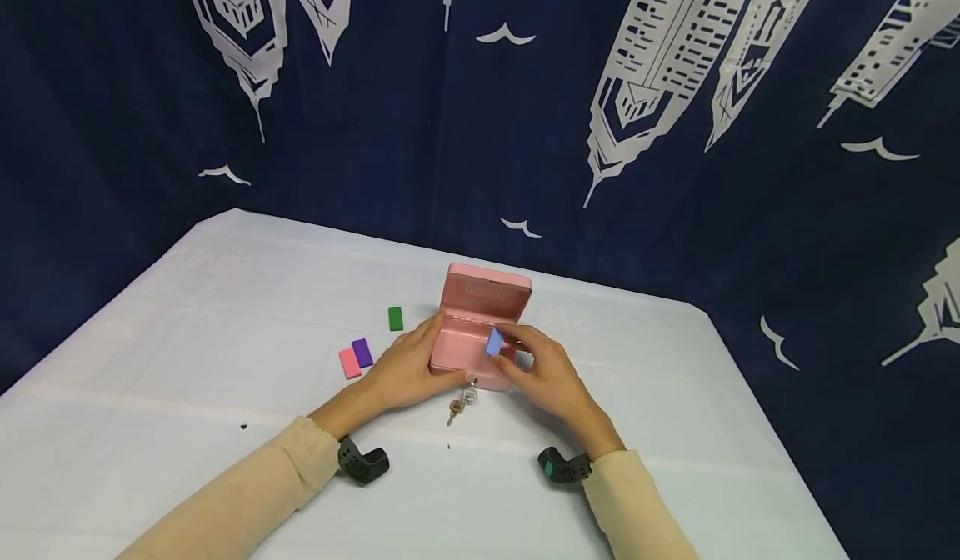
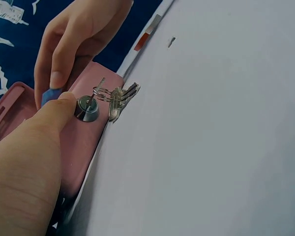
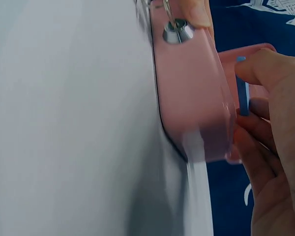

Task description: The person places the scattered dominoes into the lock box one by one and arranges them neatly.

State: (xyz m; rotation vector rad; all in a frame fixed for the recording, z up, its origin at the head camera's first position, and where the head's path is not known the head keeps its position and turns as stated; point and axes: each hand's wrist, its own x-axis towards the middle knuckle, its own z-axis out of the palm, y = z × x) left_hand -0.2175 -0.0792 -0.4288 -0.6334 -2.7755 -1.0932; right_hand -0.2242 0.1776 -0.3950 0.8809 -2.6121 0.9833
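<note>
A pink metal cash box (image 1: 457,347) stands on the table with its hinged lid (image 1: 486,292) raised. At its left side, my left hand (image 1: 405,368) holds the box, the thumb on the front rim near the round silver lock (image 2: 87,109). Keys on a ring (image 1: 456,407) hang from that lock. My right hand (image 1: 551,377) pinches a small blue rectangular block (image 1: 494,342) between thumb and fingers, over the right part of the box's inside. In the right wrist view the block (image 3: 243,91) is seen edge-on.
Left of the box lie a green block (image 1: 395,318), a purple block (image 1: 362,352) and a pink block (image 1: 349,363), the last two touching. White cloth covers the table (image 1: 225,310). Behind it hangs a dark blue curtain (image 1: 390,152) with white building prints.
</note>
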